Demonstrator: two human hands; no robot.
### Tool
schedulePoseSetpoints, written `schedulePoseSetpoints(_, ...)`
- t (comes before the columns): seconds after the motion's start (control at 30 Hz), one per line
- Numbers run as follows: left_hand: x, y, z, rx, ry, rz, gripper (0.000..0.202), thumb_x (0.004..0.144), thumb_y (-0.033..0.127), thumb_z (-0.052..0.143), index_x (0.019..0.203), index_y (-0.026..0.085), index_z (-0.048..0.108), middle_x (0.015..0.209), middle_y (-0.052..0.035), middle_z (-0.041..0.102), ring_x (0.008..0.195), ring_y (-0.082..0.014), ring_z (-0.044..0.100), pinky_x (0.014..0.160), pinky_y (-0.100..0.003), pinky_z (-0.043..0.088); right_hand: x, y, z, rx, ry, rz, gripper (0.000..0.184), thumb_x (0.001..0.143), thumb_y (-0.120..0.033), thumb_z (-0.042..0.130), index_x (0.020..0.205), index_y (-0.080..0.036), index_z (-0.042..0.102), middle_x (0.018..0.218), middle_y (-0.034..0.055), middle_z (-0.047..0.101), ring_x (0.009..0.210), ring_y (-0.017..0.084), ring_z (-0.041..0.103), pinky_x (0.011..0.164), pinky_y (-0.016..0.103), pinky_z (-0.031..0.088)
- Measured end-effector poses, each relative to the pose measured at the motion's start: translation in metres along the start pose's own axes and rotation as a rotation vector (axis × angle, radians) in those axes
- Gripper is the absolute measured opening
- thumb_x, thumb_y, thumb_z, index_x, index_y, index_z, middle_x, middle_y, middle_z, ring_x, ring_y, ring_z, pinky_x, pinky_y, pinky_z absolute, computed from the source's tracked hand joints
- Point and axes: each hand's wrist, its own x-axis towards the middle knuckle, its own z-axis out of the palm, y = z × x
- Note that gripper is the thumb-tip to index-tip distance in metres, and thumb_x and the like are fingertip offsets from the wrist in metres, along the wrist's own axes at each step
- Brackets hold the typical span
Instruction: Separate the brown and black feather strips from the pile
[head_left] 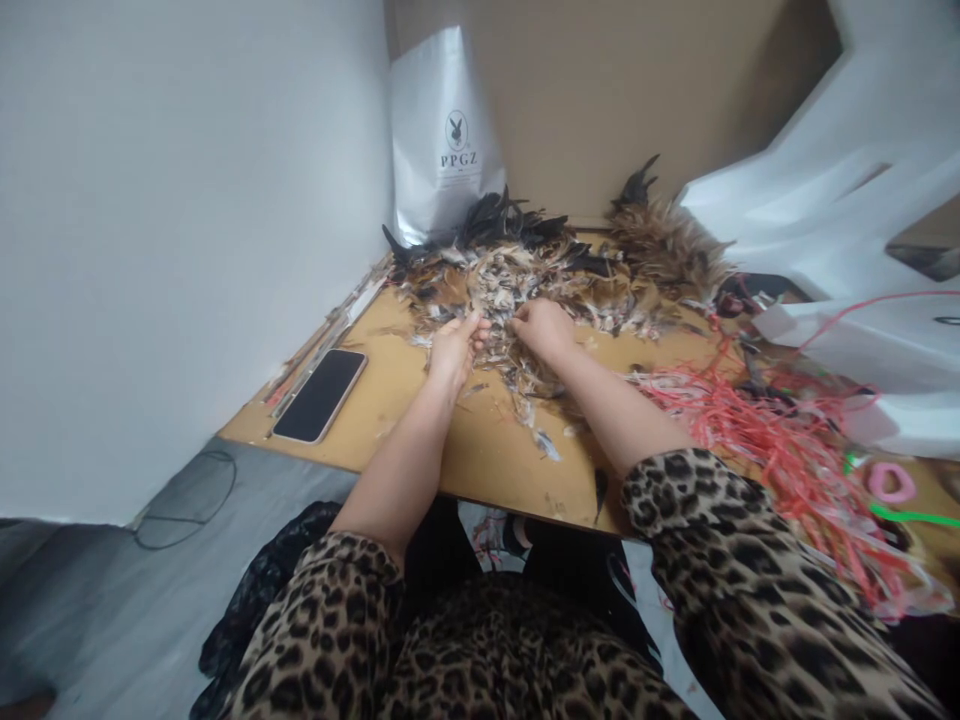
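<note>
A loose heap of brown, cream and black feathers [502,275] covers the back middle of the table. My left hand [456,350] is at the heap's front edge, its fingers curled and thumb pressed against them. Opposite it, my right hand [546,328] has its fingertips pinched together among the pale feathers. Whatever lies between the fingers of either hand is too small to make out. A few stray feathers [546,440] lie on the table below the hands.
A phone [321,396] lies at the table's left edge, beside a white wall. A silver bag [442,140] stands behind the heap. To the right are a brown feather bundle [671,245], tangled red strings [772,430], a pink ring [892,483] and white bags [832,190].
</note>
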Motion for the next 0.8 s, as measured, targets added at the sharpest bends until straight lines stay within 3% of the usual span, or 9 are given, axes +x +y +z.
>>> schedulePoseSetpoints(0.13, 0.0, 0.0, 0.001, 0.001, 0.003, -0.013, 0.012, 0.072, 0.023, 0.063, 0.075, 0.011, 0.061, 0.063, -0.0001, 0.062, 0.047, -0.002, 0.052, 0.043, -0.012, 0.035, 0.006, -0.004, 0.006, -0.096, -0.029, 0.056, 0.025, 0.068, -0.038, 0.058, 0.076, -0.017, 0.069, 0.082, 0.014, 0.066, 0.08, 0.024, 0.06, 0.071, 0.032, 0.043)
schedulePoseSetpoints(0.23, 0.0, -0.001, 0.002, 0.017, 0.023, -0.025, 0.013, 0.071, 0.024, 0.064, 0.076, 0.012, 0.061, 0.063, -0.0002, 0.062, 0.048, -0.0019, 0.052, 0.043, -0.012, 0.035, 0.008, -0.001, 0.007, 0.004, -0.035, 0.072, 0.018, 0.066, -0.03, 0.059, 0.071, -0.017, 0.069, 0.074, 0.0099, 0.066, 0.073, 0.019, 0.059, 0.064, 0.026, 0.041)
schedulePoseSetpoints(0.43, 0.001, -0.001, 0.0, -0.043, 0.007, -0.049, 0.013, 0.071, 0.022, 0.064, 0.077, 0.011, 0.061, 0.066, -0.0012, 0.063, 0.05, -0.0016, 0.052, 0.043, -0.011, 0.036, -0.013, 0.012, -0.012, 0.723, -0.165, 0.222, 0.021, 0.055, -0.033, 0.068, 0.064, -0.014, 0.065, 0.045, -0.0026, 0.05, 0.043, 0.007, 0.039, 0.045, 0.023, 0.031)
schedulePoseSetpoints(0.57, -0.002, 0.001, 0.002, -0.07, 0.002, -0.087, 0.011, 0.073, 0.02, 0.062, 0.078, 0.011, 0.06, 0.068, -0.0018, 0.064, 0.052, -0.0019, 0.054, 0.045, -0.011, 0.037, -0.036, 0.018, -0.023, 1.201, -0.328, 0.272, 0.029, 0.048, -0.037, 0.073, 0.062, -0.016, 0.058, 0.04, -0.0069, 0.038, 0.038, 0.004, 0.027, 0.039, 0.02, 0.019)
schedulePoseSetpoints(0.67, -0.007, 0.0, 0.007, -0.06, 0.003, -0.139, 0.01, 0.072, 0.019, 0.063, 0.077, 0.011, 0.06, 0.07, -0.0031, 0.064, 0.054, -0.0024, 0.055, 0.046, -0.011, 0.038, -0.044, 0.018, -0.022, 1.365, -0.307, 0.283, 0.032, 0.045, -0.036, 0.075, 0.06, -0.016, 0.054, 0.043, -0.0073, 0.038, 0.04, 0.004, 0.029, 0.039, 0.019, 0.019)
schedulePoseSetpoints(0.8, -0.012, -0.005, 0.014, -0.026, -0.04, -0.199, 0.01, 0.072, 0.018, 0.063, 0.077, 0.01, 0.061, 0.074, -0.0053, 0.066, 0.057, -0.0035, 0.057, 0.047, -0.011, 0.039, -0.044, 0.015, -0.011, 1.371, -0.167, 0.274, 0.031, 0.049, -0.038, 0.072, 0.064, -0.017, 0.055, 0.043, -0.0075, 0.04, 0.039, 0.004, 0.03, 0.039, 0.019, 0.021)
